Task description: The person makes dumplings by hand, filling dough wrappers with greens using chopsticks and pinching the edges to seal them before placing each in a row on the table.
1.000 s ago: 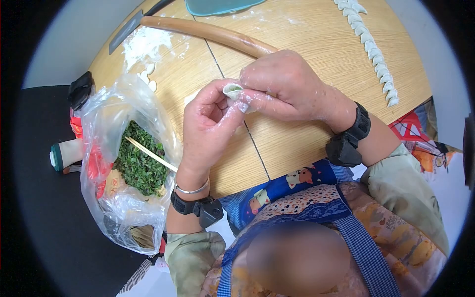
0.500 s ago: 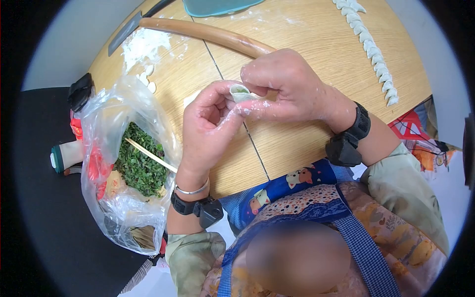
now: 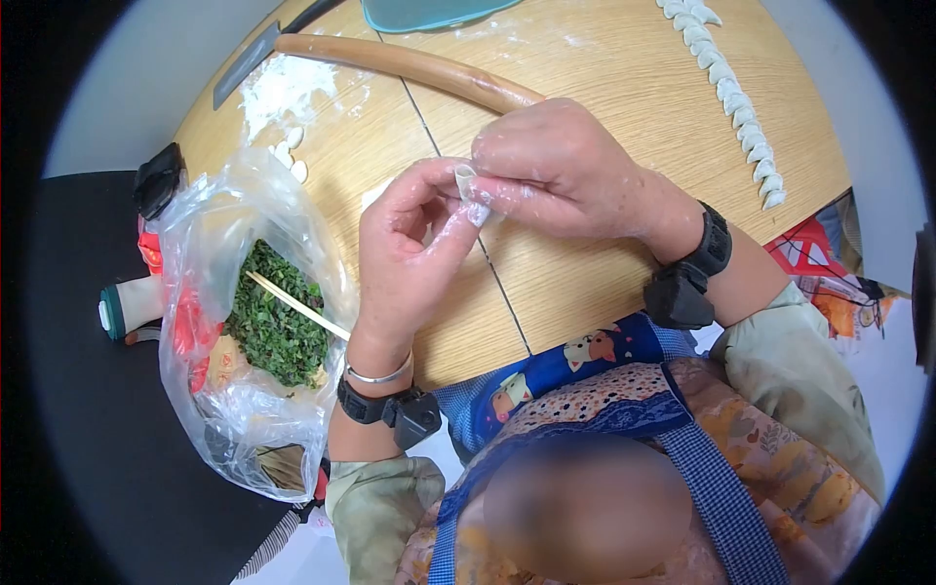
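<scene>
Between both my hands is a small white dumpling [image 3: 466,181], its dough edges pressed together at the near end. My left hand [image 3: 414,229] cups it from the left, thumb and fingers closed round it. From the right, my right hand [image 3: 561,175] pinches its edge between thumb and curled forefinger; flour whitens the fingertips. Most of the dumpling is hidden by the fingers. Left of my hands, chopped green filling [image 3: 278,317] sits in a clear plastic bag [image 3: 200,414], with a pair of chopsticks [image 3: 297,305] stuck in it.
A long wooden rolling pin [image 3: 409,66] lies beyond my hands, near a cleaver [image 3: 247,66] and spilled flour [image 3: 283,93]. Small dough pieces [image 3: 291,154] lie close to the bag. A row of finished dumplings [image 3: 731,96] runs along the right. A teal tray [image 3: 434,15] is at the back.
The dumpling's opening, which showed green filling, is now pinched narrower and the filling is out of sight. My right thumb and fingers have pressed in closer to it.
</scene>
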The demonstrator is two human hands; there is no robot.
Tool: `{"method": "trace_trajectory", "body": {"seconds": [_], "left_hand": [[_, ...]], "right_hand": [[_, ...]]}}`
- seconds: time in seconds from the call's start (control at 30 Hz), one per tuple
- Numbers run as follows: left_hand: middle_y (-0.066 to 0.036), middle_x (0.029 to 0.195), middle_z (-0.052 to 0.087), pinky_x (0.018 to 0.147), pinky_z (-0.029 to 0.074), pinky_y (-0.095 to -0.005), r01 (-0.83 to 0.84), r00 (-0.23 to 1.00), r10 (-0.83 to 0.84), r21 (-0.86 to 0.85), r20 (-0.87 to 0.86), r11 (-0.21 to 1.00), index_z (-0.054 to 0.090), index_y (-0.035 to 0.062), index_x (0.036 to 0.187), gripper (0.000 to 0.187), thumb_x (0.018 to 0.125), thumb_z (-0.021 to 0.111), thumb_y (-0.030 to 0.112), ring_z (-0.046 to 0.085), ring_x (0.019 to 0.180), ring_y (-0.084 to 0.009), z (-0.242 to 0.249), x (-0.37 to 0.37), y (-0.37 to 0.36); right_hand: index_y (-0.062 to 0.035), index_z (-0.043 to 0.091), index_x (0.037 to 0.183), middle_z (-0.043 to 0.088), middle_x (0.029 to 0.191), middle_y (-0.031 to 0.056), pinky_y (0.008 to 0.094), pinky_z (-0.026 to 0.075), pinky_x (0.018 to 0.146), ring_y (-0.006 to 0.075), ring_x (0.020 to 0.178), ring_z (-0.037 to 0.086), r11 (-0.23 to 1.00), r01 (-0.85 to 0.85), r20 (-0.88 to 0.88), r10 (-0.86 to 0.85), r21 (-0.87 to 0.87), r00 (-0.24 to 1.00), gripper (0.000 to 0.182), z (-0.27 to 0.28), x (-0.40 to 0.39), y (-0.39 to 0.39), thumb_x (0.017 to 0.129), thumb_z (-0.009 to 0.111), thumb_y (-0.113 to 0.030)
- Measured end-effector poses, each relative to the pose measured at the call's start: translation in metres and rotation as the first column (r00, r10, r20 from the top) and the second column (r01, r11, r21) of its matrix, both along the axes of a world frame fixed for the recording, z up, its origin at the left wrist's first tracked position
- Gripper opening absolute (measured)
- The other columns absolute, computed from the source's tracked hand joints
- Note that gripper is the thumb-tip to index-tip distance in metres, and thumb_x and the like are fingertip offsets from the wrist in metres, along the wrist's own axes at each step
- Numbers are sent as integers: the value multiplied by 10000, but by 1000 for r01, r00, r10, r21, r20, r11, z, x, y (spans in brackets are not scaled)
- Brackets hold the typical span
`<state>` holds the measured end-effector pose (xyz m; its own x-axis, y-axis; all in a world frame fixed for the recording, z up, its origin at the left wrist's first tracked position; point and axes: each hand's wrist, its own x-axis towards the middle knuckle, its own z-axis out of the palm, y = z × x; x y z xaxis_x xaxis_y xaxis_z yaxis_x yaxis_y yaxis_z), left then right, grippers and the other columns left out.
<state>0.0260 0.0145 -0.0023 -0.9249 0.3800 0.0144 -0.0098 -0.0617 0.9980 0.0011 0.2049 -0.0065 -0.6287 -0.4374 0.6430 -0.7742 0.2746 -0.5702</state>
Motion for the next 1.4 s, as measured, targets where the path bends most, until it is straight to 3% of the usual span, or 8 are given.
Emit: {"method": "trace_trajectory", "body": {"seconds": [0.23,0.3,0.63,0.7,0.8,0.9,1.1,1.4], "left_hand": [[37,890,599,642,372,-168,39,998,-41,-31,-43,999,623,-5,1084,274,816,679,-16,464,729,-16,-4,0,-3],[31,872,600,633,370,-173,19,999,-25,-120,-47,993,635,-1,1065,266,805,689,-6,450,710,-24,-1,0,-3],[-4,870,606,710,426,-210,-24,975,-10,-151,-222,988,632,-17,1044,248,804,686,7,514,766,-68,-7,-4,-1],[-6,903,618,761,445,-213,1,999,-4,-73,-32,997,626,-22,1062,259,813,687,12,547,821,-72,0,0,0],[-7,934,625,770,449,-212,105,991,-109,-48,-73,993,622,-20,1073,250,831,675,13,553,847,-66,-5,-2,-4],[-5,944,628,757,450,-210,110,994,-110,-77,-4,991,622,-12,1078,236,846,661,13,556,848,-64,0,1,-1],[-4,946,634,746,452,-212,125,992,-126,-115,-3,985,623,-8,1085,236,852,654,14,568,848,-60,4,2,0],[-10,948,634,764,462,-212,118,993,-119,-73,-11,990,617,-21,1089,238,853,646,0,579,852,-67,0,1,-2]], "right_hand": [[-93,483,620,437,530,64,341,380,472,264,494,491,996,-12,113,2,89,994,394,6,3,5,826,689,-357],[-49,454,641,393,563,93,357,326,470,265,492,434,997,-23,176,9,74,984,350,6,5,5,798,712,-227],[-73,568,692,522,575,99,363,426,506,281,540,561,999,-32,83,35,-34,996,261,-1,1,-2,865,624,-259],[-71,555,668,495,558,92,348,409,494,275,515,516,998,-56,172,54,12,984,315,4,3,2,868,636,-300],[-34,436,649,333,570,58,324,290,474,202,496,343,994,-90,192,77,59,978,346,5,3,7,877,647,-187],[-26,417,660,312,587,43,302,279,485,159,521,316,995,-102,316,96,3,944,355,8,4,7,906,616,-188],[-4,448,699,355,626,55,292,326,525,144,571,372,985,-126,438,164,-116,884,339,6,4,3,936,568,-214],[-14,598,773,528,618,120,322,396,544,183,566,498,993,-109,355,119,-48,927,316,3,0,3,930,544,-283]]}}
